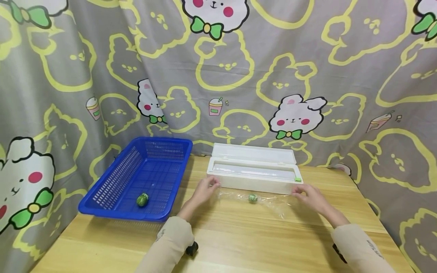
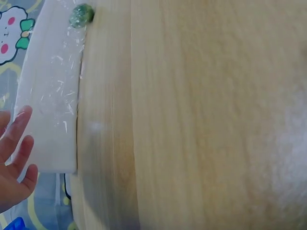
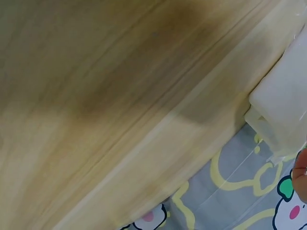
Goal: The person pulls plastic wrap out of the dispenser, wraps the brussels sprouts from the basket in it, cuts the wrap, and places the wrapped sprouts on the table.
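Observation:
Clear plastic wrap [image 1: 269,203] hangs from the front of a white wrap dispenser box [image 1: 252,185], whose lid [image 1: 254,152] stands raised with the roll visible inside. At the box's front left corner, my left hand [image 1: 206,189] pinches the wrap's edge. My right hand [image 1: 308,194] pinches it near the front right corner. Between the hands, a small round green vegetable [image 1: 252,198] lies at the wrap, close before the box; the left wrist view shows film creases beside this green vegetable [image 2: 81,16]. Only part of my right hand [image 3: 300,176] enters the right wrist view.
A blue plastic basket [image 1: 177,178] with perforated sides stands on the wooden table [image 1: 239,242] at the left. Inside it lies another small green vegetable [image 1: 142,200]. A green slider [image 1: 298,179] sits on the box's right end. A patterned grey curtain [image 1: 239,98] hangs behind the table.

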The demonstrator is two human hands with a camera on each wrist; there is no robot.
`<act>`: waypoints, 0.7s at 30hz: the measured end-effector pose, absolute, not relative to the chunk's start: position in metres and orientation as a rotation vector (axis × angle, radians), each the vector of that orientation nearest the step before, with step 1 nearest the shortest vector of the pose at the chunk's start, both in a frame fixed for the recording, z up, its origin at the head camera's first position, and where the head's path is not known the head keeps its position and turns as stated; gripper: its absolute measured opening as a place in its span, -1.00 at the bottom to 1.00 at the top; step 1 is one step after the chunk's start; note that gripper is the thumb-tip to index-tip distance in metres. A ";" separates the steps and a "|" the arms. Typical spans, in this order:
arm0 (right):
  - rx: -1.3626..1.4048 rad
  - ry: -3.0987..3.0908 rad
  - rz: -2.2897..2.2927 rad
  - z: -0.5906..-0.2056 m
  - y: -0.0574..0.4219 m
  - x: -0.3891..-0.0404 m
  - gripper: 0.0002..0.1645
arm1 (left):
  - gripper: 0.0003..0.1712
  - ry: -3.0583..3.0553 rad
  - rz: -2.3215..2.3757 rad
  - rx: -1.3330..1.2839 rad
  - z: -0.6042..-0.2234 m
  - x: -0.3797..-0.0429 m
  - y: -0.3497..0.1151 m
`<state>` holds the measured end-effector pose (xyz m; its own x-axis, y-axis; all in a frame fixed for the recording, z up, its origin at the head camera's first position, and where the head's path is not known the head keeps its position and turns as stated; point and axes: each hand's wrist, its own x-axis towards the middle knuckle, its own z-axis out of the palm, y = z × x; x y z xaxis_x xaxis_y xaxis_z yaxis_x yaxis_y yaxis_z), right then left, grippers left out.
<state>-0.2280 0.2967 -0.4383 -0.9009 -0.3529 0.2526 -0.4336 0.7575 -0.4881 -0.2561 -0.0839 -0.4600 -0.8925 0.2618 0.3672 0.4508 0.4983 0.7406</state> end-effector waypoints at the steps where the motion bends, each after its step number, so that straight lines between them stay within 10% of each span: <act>1: 0.622 -2.817 0.842 -0.439 0.297 -0.227 -0.90 | -0.93 -2.543 -1.352 -0.601 -0.460 -0.256 -0.084; 21: 0.760 -2.930 0.641 -0.450 0.289 -0.224 -0.85 | -0.89 -2.664 -1.248 -0.571 -0.464 -0.258 -0.082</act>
